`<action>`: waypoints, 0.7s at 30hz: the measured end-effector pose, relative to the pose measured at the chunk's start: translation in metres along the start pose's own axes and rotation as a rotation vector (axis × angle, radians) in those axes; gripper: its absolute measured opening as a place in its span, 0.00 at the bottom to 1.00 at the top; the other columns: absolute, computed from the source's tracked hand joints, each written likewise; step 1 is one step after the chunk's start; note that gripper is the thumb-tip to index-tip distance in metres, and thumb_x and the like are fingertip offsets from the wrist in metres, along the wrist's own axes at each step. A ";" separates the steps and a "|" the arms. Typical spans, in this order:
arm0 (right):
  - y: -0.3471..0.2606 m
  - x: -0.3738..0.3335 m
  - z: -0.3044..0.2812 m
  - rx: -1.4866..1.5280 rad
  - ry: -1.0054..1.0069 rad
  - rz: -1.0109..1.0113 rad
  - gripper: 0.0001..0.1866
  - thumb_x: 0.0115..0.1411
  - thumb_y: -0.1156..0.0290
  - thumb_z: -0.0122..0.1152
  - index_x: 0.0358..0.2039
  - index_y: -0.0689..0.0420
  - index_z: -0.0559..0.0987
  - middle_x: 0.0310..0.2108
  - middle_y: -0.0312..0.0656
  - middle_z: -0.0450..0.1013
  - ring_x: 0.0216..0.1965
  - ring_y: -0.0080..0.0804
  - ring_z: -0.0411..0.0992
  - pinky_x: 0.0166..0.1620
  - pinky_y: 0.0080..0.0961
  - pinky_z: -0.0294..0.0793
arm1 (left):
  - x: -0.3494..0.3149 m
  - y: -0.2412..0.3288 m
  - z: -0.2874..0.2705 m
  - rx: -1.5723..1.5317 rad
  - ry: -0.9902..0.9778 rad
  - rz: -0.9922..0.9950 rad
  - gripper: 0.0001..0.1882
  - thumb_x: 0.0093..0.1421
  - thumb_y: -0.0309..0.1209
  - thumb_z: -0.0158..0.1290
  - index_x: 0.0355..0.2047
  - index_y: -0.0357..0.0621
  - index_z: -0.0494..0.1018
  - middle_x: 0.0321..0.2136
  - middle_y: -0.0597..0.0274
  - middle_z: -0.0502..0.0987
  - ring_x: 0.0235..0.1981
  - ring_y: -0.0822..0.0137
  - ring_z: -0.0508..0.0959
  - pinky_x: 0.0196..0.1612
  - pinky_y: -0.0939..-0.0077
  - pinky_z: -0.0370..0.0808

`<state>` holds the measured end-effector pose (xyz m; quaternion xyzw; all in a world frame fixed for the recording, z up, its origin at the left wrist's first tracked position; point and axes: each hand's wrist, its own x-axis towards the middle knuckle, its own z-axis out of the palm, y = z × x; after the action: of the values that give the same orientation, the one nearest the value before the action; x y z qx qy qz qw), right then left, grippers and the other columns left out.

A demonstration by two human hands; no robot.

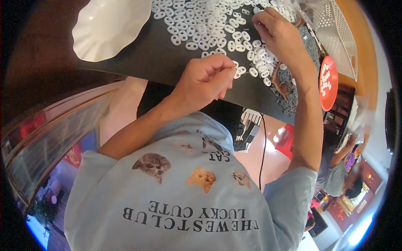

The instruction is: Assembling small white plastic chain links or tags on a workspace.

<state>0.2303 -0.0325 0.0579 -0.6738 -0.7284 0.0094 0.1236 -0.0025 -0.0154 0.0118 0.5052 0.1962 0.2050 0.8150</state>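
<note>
White oval plastic pieces with two holes [192,31] lie spread over the dark table. My left hand [205,79] is closed in a pinch above the table's near edge, its fingertips beside a few of these pieces; what it holds, if anything, is hidden. Farther right, my right hand [278,35] reaches over the pieces with thumb and forefinger pressed together. Something small and pale shows at its fingertips, too small to name. Below its wrist lie a heap of white pieces [261,62] and a pile of small grey metal pins [287,90].
A white scalloped dish [106,31] stands at the far left of the dark table [163,69]. At the right are a red plate [329,100] with white pieces and a white perforated basket [345,42]. A black cable [264,150] hangs below the edge. Another person [339,180] is in the background.
</note>
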 end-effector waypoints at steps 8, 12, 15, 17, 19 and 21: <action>0.000 0.003 0.008 -0.091 -0.118 -0.110 0.06 0.57 0.71 0.56 0.34 0.58 0.73 0.30 0.44 0.69 0.32 0.47 0.72 0.34 0.37 0.72 | 0.000 -0.001 -0.003 0.009 -0.016 0.009 0.08 0.63 0.29 0.49 0.33 0.37 0.72 0.21 0.67 0.72 0.19 0.81 0.70 0.21 0.86 0.67; 0.001 0.004 0.012 -0.091 -0.115 -0.102 0.06 0.57 0.72 0.56 0.33 0.59 0.73 0.30 0.46 0.70 0.32 0.48 0.72 0.34 0.37 0.72 | -0.001 -0.001 -0.005 0.020 -0.023 0.035 0.09 0.64 0.30 0.47 0.33 0.36 0.71 0.21 0.66 0.72 0.20 0.81 0.70 0.22 0.85 0.68; 0.001 -0.003 0.005 -0.020 -0.094 -0.073 0.06 0.57 0.73 0.56 0.33 0.60 0.73 0.28 0.45 0.70 0.29 0.43 0.71 0.32 0.33 0.70 | 0.001 -0.003 -0.004 -0.001 -0.018 0.054 0.10 0.64 0.31 0.46 0.33 0.36 0.71 0.21 0.65 0.73 0.20 0.80 0.71 0.23 0.85 0.69; -0.002 -0.014 -0.003 0.046 -0.085 -0.026 0.05 0.58 0.73 0.55 0.33 0.61 0.72 0.27 0.43 0.69 0.27 0.37 0.71 0.30 0.30 0.69 | -0.003 0.002 -0.006 -0.049 -0.030 0.008 0.10 0.64 0.31 0.46 0.34 0.36 0.72 0.23 0.65 0.74 0.22 0.80 0.72 0.25 0.85 0.69; -0.018 -0.025 -0.020 0.294 -0.058 0.118 0.05 0.60 0.74 0.55 0.32 0.62 0.72 0.24 0.35 0.67 0.25 0.21 0.66 0.27 0.21 0.64 | -0.005 0.012 -0.004 -0.095 -0.029 -0.035 0.10 0.65 0.31 0.46 0.35 0.36 0.72 0.25 0.64 0.75 0.24 0.79 0.73 0.27 0.84 0.70; -0.043 -0.036 -0.036 0.428 -0.099 0.223 0.05 0.60 0.74 0.55 0.31 0.62 0.71 0.24 0.32 0.65 0.25 0.17 0.63 0.26 0.18 0.62 | -0.005 0.021 0.001 -0.001 0.059 0.129 0.11 0.65 0.31 0.45 0.37 0.36 0.73 0.30 0.63 0.77 0.31 0.77 0.76 0.34 0.82 0.72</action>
<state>0.1970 -0.0772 0.0950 -0.7073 -0.6360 0.2101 0.2259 -0.0086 -0.0101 0.0322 0.5101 0.1869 0.2720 0.7943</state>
